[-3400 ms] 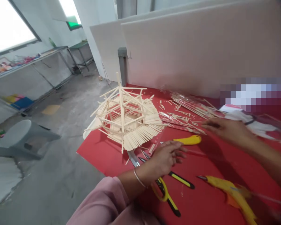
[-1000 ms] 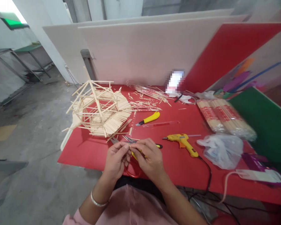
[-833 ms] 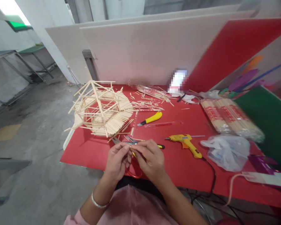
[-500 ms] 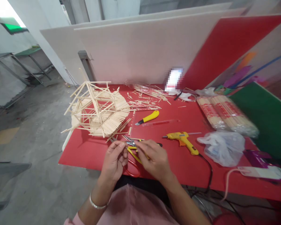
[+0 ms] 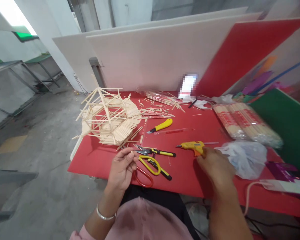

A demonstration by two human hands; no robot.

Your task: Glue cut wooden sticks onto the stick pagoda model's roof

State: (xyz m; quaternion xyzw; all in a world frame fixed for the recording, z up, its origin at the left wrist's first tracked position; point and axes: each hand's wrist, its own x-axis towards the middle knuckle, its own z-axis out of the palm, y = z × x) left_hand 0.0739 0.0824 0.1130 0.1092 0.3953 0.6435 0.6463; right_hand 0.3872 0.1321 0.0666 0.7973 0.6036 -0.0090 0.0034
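My left hand point(image 5: 123, 168) is raised over the front of the red table, thumb and fingertips pinched together. A tiny pale tip shows at the pinch, too small to name. Just right of it lie yellow-and-black pliers point(image 5: 162, 153) and scissors point(image 5: 150, 165) with one yellow and one red handle loop. My right hand point(image 5: 216, 168) is wrapped round the grip of a yellow hot glue gun point(image 5: 190, 146), covering its handle; the nozzle points left. Beyond my left hand stands a stick-built model point(image 5: 110, 116) with an open roof frame and a fanned base.
A yellow utility knife point(image 5: 161, 126) lies mid-table. Loose stick pieces point(image 5: 157, 110) are scattered at the back, near a lit phone point(image 5: 188, 86). Wrapped stick bundles point(image 5: 247, 121), a clear plastic bag point(image 5: 247, 158) and a power strip point(image 5: 282, 186) are at the right.
My right hand has left the spot beside my left hand and moved right to the glue gun's handle. My left hand keeps its pinch. The pliers and scissors are now uncovered.
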